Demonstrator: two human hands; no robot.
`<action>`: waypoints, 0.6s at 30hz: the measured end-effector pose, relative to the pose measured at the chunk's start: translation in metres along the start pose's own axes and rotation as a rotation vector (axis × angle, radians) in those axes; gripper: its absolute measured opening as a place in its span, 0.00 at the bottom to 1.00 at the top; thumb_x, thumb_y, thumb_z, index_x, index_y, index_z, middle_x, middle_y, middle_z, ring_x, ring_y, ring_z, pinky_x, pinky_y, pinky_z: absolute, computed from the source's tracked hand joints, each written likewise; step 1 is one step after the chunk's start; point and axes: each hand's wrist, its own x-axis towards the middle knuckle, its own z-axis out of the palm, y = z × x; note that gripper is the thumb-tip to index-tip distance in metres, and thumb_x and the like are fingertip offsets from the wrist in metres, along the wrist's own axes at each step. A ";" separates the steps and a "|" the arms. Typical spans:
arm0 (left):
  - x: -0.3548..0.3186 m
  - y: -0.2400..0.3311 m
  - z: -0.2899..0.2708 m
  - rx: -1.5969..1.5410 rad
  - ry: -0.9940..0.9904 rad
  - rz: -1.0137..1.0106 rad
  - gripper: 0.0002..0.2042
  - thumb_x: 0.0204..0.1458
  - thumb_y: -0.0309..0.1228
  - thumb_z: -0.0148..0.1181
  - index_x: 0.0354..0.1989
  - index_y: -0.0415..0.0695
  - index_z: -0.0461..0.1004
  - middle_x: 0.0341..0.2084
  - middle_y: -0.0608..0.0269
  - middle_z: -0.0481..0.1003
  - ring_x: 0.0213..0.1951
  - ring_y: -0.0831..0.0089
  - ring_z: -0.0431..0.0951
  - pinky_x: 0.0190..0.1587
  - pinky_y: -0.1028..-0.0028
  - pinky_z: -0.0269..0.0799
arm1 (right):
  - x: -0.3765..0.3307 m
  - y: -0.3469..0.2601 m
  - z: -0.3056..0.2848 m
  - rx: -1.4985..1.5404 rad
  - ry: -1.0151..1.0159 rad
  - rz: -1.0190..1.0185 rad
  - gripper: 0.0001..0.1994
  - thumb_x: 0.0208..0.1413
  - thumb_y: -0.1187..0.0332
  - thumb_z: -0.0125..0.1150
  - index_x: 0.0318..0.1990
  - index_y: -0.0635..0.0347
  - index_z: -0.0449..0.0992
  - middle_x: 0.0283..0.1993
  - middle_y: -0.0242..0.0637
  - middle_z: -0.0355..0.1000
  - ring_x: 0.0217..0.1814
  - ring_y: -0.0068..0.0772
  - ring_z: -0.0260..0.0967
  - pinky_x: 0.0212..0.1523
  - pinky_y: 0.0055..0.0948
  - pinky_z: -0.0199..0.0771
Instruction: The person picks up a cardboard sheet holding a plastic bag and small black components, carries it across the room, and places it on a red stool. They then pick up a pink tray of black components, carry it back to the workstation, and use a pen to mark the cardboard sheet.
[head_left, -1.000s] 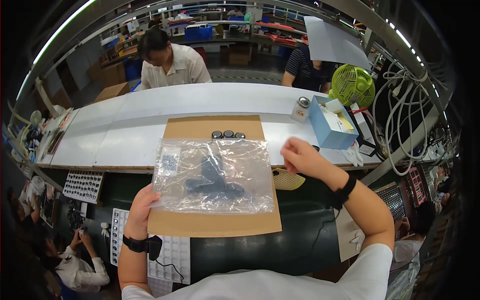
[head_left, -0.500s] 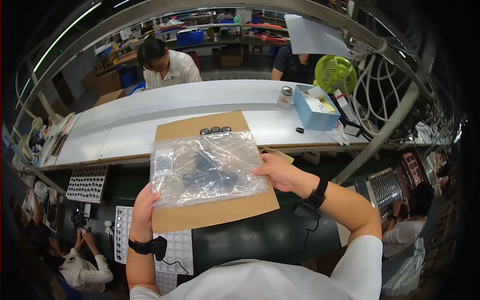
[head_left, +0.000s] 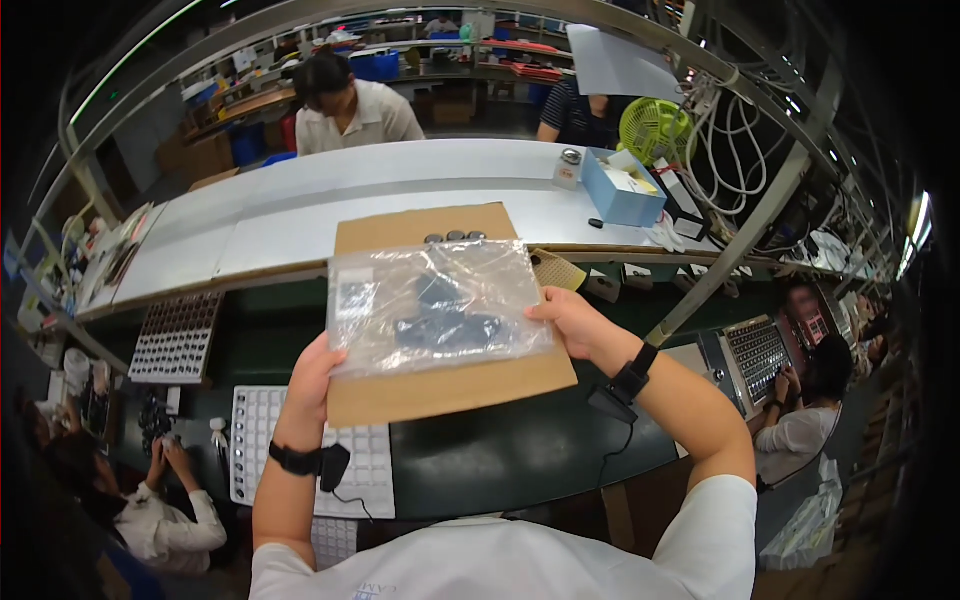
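Observation:
Both my hands hold up a brown cardboard sheet (head_left: 470,398) with a clear plastic bag (head_left: 380,330) lying flat on it. Dark pieces (head_left: 445,325) and a pale printed label show through the wrinkled, shiny film. My left hand (head_left: 312,378) grips the left edge, its thumb on the bag's lower corner. My right hand (head_left: 575,322) pinches the right edge, thumb on top and fingers partly out of sight beneath. Small round black pieces (head_left: 455,237) sit in a row at the cardboard's far edge, just beyond the bag.
Below is a dark green bench with a white compartment tray (head_left: 365,465) and a tray of small parts (head_left: 175,340). A raised white shelf (head_left: 300,205) carries a blue box (head_left: 625,195) and a bottle (head_left: 568,170). A green fan (head_left: 653,132) stands behind; co-workers sit around.
The cardboard and bag have shifted slightly right and away from me, still in both hands. My view has also moved a little, and the co-worker across has raised their body somewhat.

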 end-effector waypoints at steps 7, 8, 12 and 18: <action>0.001 0.003 -0.008 -0.005 0.013 -0.041 0.23 0.48 0.21 0.43 0.56 0.32 0.59 0.49 0.52 0.69 0.48 0.65 0.71 0.52 0.70 0.67 | 0.047 -0.012 -0.009 0.117 -0.057 -0.134 0.13 0.53 0.74 0.46 0.46 0.69 0.64 0.46 0.44 0.69 0.46 0.38 0.70 0.50 0.36 0.70; 0.000 0.006 -0.007 0.012 0.006 -0.048 0.23 0.48 0.21 0.43 0.56 0.32 0.58 0.49 0.52 0.68 0.49 0.65 0.71 0.52 0.70 0.67 | 0.051 -0.014 -0.010 0.158 -0.079 -0.105 0.14 0.53 0.75 0.46 0.47 0.69 0.63 0.46 0.44 0.68 0.47 0.38 0.69 0.50 0.36 0.71; -0.011 0.007 -0.003 -0.028 0.017 -0.060 0.21 0.48 0.20 0.42 0.54 0.32 0.60 0.48 0.52 0.69 0.48 0.65 0.71 0.52 0.70 0.66 | 0.062 -0.012 -0.015 0.252 -0.154 -0.090 0.16 0.52 0.77 0.46 0.50 0.68 0.61 0.47 0.45 0.66 0.48 0.39 0.68 0.49 0.37 0.71; -0.035 0.006 0.001 -0.030 0.012 -0.040 0.25 0.47 0.21 0.43 0.57 0.32 0.57 0.50 0.51 0.68 0.49 0.65 0.71 0.52 0.70 0.66 | 0.043 0.005 0.003 0.176 -0.115 -0.210 0.25 0.48 0.81 0.45 0.57 0.62 0.54 0.52 0.46 0.61 0.51 0.39 0.66 0.50 0.37 0.71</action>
